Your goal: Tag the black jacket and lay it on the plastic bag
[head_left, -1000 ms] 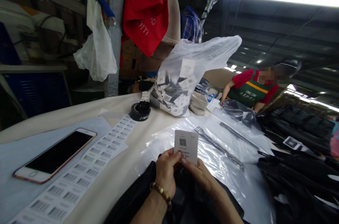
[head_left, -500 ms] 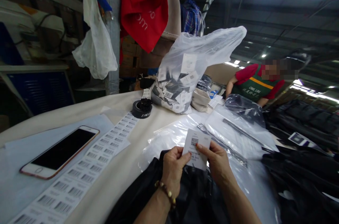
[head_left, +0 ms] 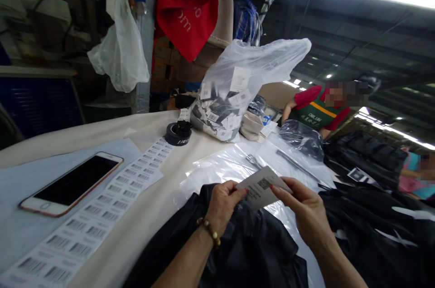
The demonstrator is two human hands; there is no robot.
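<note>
left hand (head_left: 222,204) and right hand (head_left: 301,206) pinch one paper tag (head_left: 260,187) together | one black garment (head_left: 238,242) under them | one phone (head_left: 71,183) | one barcode sheet (head_left: 102,215)

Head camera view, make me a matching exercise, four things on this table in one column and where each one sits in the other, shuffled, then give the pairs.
Things:
1. paper tag
2. smartphone
3. roll of black tape
4. barcode label sheet

Places:
A. just left of the clear bag of tags
B. pinched between the left hand and the right hand
C. face up on the pale sheet at the table's left
D. stretched along the table between the phone and the black garment

Pairs: 1-B, 2-C, 3-A, 4-D
</note>
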